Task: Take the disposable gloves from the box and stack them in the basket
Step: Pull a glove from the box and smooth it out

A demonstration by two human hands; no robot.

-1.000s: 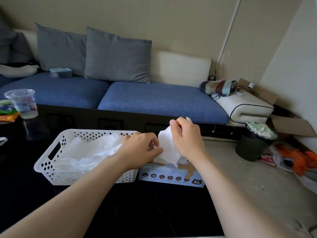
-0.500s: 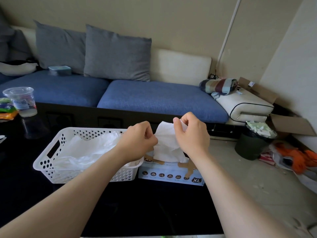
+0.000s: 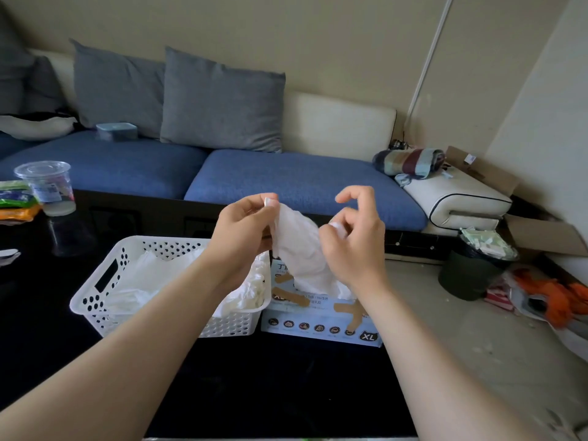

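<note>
The left hand (image 3: 241,240) was raised above the far side of the black glossy worktop (image 3: 286,393). Its thumb and fingers pinched the top edge of a thin white disposable glove (image 3: 299,249). The right hand (image 3: 353,246) was just beside it, the two hands a little apart with the glove between them. Its index finger was lifted and hooked clear of the glove and the other fingers were loosely curled. Its thumb lay against the glove's side, but whether it gripped could not be told.

The glove hung down with its lower end still in the slot of the pale blue cardboard box (image 3: 318,326), which stood near the worktop's right edge. Touching the box's left side was a white perforated plastic basket (image 3: 105,300) holding a crumpled pile of white gloves (image 3: 143,275).

The box front bore "XL" on a black badge (image 3: 369,337) after a row of small round icons. The finer print was too small to read.
</note>
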